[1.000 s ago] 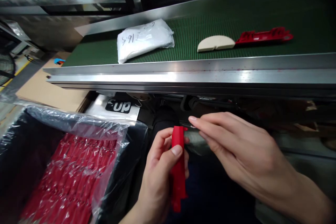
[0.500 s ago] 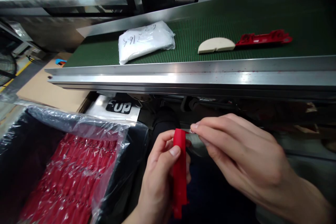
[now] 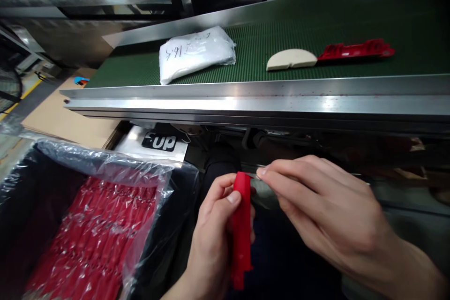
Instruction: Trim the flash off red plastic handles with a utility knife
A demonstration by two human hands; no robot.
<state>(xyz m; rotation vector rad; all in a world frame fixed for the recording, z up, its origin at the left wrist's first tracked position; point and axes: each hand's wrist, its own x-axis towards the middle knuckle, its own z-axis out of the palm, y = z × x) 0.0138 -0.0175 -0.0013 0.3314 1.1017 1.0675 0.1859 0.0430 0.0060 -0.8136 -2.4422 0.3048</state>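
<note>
The red part (image 3: 242,239), long, narrow and smooth-faced, is gripped in the left hand (image 3: 213,232), whose thumb presses on its plain face. It runs lengthwise, its far end projecting just past that thumb and its near end, stepped and narrower, sticking out beyond the hand's fingers. Just right of the left hand, beside the part's far end, is a small thin piece (image 3: 255,176), too small to make out.

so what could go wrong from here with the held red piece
The thin, shiny object, too small to identify, pinched in the right hand might slip and scratch the long red plastic part. That part seems held by the left hand alone, so it could drop if the grip loosens.
</note>
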